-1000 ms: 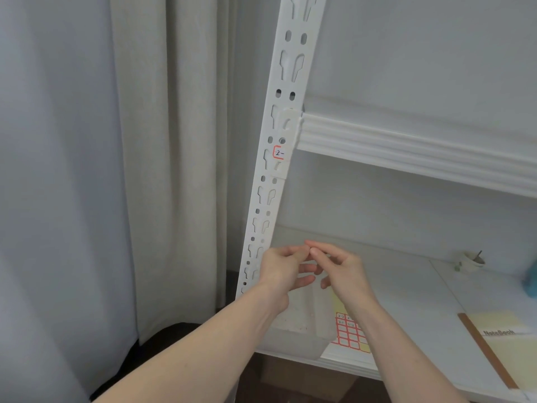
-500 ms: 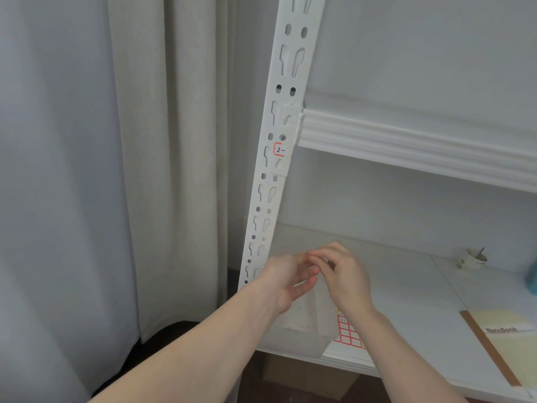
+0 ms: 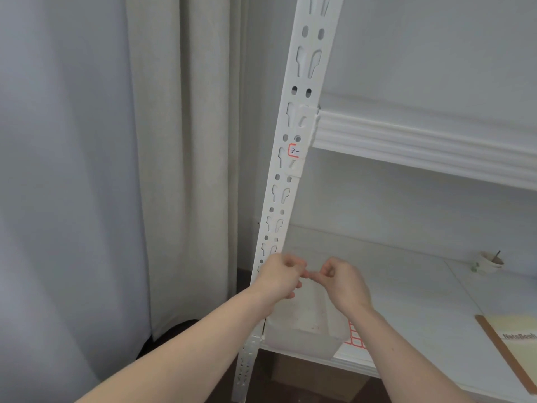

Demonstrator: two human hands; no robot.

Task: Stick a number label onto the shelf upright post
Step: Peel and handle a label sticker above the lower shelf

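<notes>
Head view: left hand (image 3: 280,276) and right hand (image 3: 343,282) meet with curled fingertips beside the white perforated steel upright post (image 3: 293,158); any label pinched between them is hidden. Risk: adhesive folding onto itself or fingers.

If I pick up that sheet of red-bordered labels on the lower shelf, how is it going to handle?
The label sheet looks thin and lies flat on the shelf, so probably light and floppy. The right hand hides most of it, so its stiffness stays uncertain.

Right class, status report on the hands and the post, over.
Both hands, left hand and right hand, fingertips together, apparently working something tiny. Upright post already carries one label. Nothing blocking.
</notes>
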